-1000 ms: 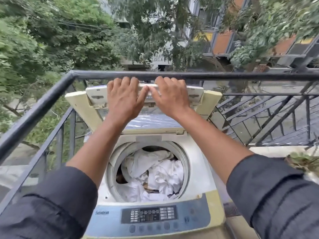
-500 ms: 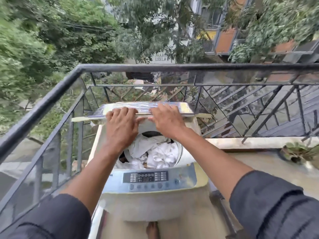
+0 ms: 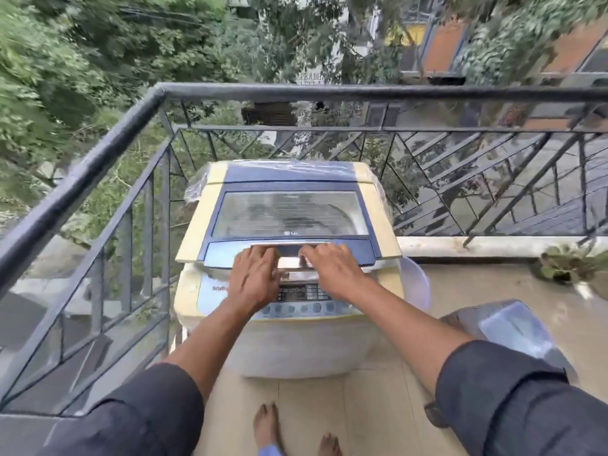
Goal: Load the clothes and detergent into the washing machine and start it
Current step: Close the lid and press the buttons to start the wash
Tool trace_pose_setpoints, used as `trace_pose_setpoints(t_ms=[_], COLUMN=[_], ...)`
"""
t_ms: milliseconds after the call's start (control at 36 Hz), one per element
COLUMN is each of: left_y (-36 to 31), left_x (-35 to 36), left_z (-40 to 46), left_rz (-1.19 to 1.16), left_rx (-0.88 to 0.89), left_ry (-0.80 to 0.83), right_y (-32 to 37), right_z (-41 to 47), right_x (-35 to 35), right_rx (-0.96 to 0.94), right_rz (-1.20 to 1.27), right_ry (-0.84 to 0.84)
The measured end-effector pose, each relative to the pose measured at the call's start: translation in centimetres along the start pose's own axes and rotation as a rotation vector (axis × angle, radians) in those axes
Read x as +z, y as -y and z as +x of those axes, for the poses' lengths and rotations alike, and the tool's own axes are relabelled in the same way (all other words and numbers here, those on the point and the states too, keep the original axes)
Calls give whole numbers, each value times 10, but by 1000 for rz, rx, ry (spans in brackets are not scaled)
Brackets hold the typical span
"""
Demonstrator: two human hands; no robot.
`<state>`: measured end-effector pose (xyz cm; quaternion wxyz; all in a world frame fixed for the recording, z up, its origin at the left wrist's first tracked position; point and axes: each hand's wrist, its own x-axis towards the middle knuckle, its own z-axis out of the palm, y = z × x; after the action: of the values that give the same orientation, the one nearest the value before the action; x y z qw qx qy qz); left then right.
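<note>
A cream and blue top-loading washing machine (image 3: 289,343) stands in the balcony corner. Its lid (image 3: 289,209), with a clear window, lies flat and closed over the drum, so the clothes inside are hidden. My left hand (image 3: 255,279) and my right hand (image 3: 332,269) rest side by side on the lid's front handle strip, fingers on its edge, palms down. Below my hands the control panel (image 3: 302,296) with its display and buttons shows partly. No detergent is visible.
A dark metal railing (image 3: 108,149) runs along the left and back of the machine. A grey plastic-wrapped object (image 3: 513,327) stands on the floor to the right. A potted plant (image 3: 562,266) sits by the low ledge. My bare feet (image 3: 268,426) show below.
The lid has come down from upright to flat over the drum, with both hands following it toward me. The white clothes are now covered. My view has pulled back.
</note>
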<state>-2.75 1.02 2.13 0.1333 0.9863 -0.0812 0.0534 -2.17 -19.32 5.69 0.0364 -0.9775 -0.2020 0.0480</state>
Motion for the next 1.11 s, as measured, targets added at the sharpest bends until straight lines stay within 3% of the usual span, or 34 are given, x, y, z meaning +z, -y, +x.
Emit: trace_pose_setpoints(t_ms=[278,528,750,917,1111], left_y=[26,40,17,10,-3], left_x=[39,46,4,-3,5], left_z=[-15,-29,-23,-2,6], left_rz=[-49,-196,-703,-1144,-1187], left_rx=[201,139,19,-78,15], left_ry=[-6,136,123,439,531], right_y=[18,27,30,16,3], right_z=[-10,-20,-39,-60,-88], right_x=[39,54,80,74,66], right_rx=[104,197,231,335,538], right_rz=[111,196,230,261,288], right_ry=[50,71,-24,-167,-70])
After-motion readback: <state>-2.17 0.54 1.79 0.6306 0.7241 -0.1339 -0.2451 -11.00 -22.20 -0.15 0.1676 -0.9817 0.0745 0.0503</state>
